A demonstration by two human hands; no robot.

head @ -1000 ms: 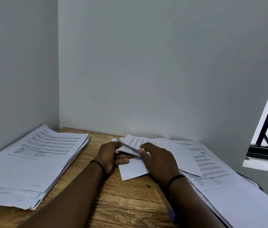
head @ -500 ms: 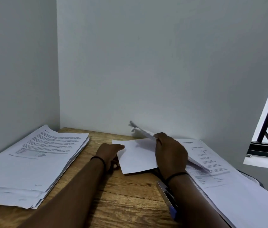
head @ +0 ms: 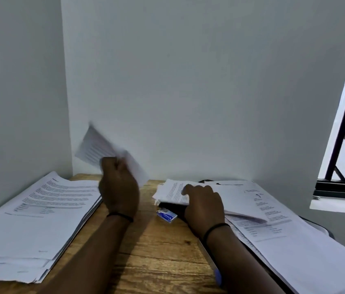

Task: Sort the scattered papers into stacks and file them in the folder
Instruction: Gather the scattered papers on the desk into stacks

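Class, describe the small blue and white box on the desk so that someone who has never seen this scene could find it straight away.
Start at the wooden desk in the corner, which has a paper stack on its left side and loose papers on its right. On the bare wood between them, just left of the right hand, lies the small box. It is the only blue and white, box-shaped thing among flat white sheets.

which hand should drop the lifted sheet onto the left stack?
Left. The left hand already grips the raised sheet and hangs beside the left stack. The right hand rests on the right pile, farther away.
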